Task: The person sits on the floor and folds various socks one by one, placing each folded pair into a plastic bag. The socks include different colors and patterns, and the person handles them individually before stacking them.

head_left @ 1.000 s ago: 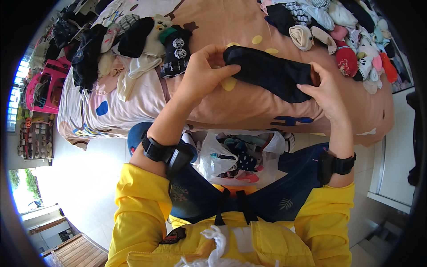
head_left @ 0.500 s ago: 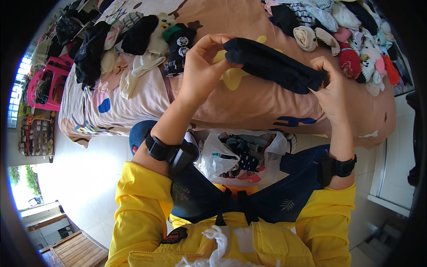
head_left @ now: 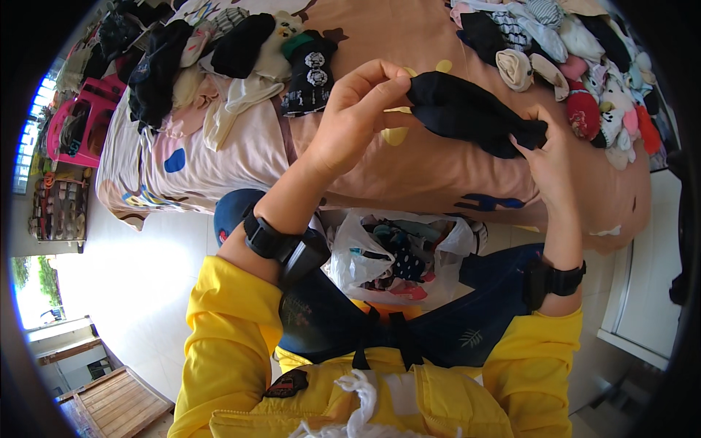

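Observation:
A black sock [head_left: 467, 109] is stretched between my two hands above the bed. My left hand [head_left: 361, 109] pinches its left end between thumb and fingers. At the other end, my right hand [head_left: 544, 142] grips the sock with the fingertips closed. To the left of my left hand lies a dark sock with white flower shapes [head_left: 310, 73], beside a spread of black, white and pink socks [head_left: 244, 47]. Beyond my right hand is a heap of socks [head_left: 606, 80] in many colours, with a rolled cream pair [head_left: 513, 69] at its near edge.
The bed has a brown patterned sheet [head_left: 409, 175]. Below its edge, between my knees, a white plastic bag [head_left: 350, 259] stands open, full of socks. A pink plastic stool [head_left: 87, 120] and a small rack [head_left: 60, 208] are at left; a wooden box [head_left: 120, 405] is at lower left.
Both hands have shifted slightly right with the black sock. The sock looks a little wider in the middle, and both hands still hold its ends.

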`<state>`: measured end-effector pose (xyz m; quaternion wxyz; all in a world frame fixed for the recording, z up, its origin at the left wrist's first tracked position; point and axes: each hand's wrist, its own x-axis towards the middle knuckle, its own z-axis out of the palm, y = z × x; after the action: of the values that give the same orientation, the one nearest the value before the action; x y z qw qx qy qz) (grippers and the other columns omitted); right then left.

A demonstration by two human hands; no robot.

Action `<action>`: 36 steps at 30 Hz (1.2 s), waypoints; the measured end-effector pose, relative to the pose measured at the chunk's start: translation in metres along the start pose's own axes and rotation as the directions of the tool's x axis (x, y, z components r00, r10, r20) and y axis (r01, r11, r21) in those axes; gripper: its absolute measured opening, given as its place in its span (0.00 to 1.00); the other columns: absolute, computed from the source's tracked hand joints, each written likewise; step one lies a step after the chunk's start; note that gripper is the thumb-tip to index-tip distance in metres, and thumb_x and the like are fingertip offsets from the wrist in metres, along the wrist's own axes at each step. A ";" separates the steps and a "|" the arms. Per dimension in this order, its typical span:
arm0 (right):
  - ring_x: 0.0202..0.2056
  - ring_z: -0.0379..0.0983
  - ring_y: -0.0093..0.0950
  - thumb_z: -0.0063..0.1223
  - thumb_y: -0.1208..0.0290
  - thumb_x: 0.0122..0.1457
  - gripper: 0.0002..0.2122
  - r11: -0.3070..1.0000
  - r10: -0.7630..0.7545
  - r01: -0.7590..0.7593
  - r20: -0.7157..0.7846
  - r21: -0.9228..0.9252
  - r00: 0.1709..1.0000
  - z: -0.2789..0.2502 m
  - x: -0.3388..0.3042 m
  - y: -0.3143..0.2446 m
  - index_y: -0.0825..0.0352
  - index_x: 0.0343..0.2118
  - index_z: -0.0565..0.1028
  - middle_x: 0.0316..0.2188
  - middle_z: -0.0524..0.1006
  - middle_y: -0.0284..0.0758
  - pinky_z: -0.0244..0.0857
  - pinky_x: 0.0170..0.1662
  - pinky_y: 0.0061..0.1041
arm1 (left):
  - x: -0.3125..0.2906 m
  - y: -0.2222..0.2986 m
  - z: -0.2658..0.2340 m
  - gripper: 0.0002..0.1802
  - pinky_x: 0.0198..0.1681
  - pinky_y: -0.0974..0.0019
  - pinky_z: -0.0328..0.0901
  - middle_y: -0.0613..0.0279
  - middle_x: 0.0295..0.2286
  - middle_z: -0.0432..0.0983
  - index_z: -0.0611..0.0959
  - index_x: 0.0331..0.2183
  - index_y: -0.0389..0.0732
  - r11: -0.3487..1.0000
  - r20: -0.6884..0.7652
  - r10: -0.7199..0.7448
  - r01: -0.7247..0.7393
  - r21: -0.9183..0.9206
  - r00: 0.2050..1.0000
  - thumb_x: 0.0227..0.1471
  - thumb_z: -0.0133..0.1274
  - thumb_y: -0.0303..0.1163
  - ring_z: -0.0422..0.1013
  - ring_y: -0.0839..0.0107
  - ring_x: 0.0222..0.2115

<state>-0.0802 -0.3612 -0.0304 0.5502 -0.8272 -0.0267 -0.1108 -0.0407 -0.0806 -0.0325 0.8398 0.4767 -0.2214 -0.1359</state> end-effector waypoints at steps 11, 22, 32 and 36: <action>0.31 0.63 0.14 0.57 0.86 0.50 0.09 0.996 -0.054 0.056 0.037 -0.068 0.998 0.000 0.003 0.006 0.69 0.31 0.69 0.26 0.69 0.25 0.59 0.36 0.14 | -0.005 0.000 0.004 0.10 0.43 0.66 0.72 0.59 0.38 0.76 0.72 0.41 0.37 0.997 0.101 0.070 -0.071 0.006 0.992 0.64 0.42 0.34 0.75 0.70 0.40; 0.35 0.62 0.21 0.45 0.94 0.43 0.13 0.882 -0.446 0.463 -0.172 0.081 0.879 -0.006 0.008 -0.003 0.68 0.27 0.63 0.31 0.66 0.32 0.58 0.44 0.16 | -0.006 -0.002 0.003 0.09 0.47 0.71 0.64 0.67 0.36 0.73 0.73 0.40 0.40 0.993 0.049 0.119 -0.119 -0.002 0.992 0.64 0.43 0.35 0.69 0.78 0.39; 0.35 0.61 0.22 0.46 0.91 0.43 0.12 0.841 -0.493 0.521 -0.187 0.146 0.849 -0.006 0.003 -0.007 0.67 0.27 0.61 0.33 0.65 0.34 0.56 0.45 0.16 | -0.003 -0.005 0.003 0.09 0.48 0.67 0.65 0.60 0.38 0.74 0.70 0.40 0.39 0.994 -0.027 0.111 -0.111 -0.018 0.993 0.64 0.41 0.34 0.72 0.73 0.42; 0.38 0.65 0.22 0.47 0.90 0.44 0.11 0.779 -0.547 0.588 -0.224 0.215 0.807 -0.004 0.001 -0.013 0.69 0.30 0.66 0.35 0.68 0.35 0.59 0.46 0.18 | -0.002 -0.008 0.001 0.10 0.47 0.64 0.68 0.58 0.38 0.74 0.70 0.41 0.38 0.989 -0.056 0.118 -0.123 -0.082 0.991 0.64 0.41 0.34 0.73 0.70 0.41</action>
<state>-0.0817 -0.3604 -0.0172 0.6003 -0.6854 -0.2492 -0.3282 -0.0433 -0.0847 -0.0389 0.8714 0.4295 -0.2224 -0.0821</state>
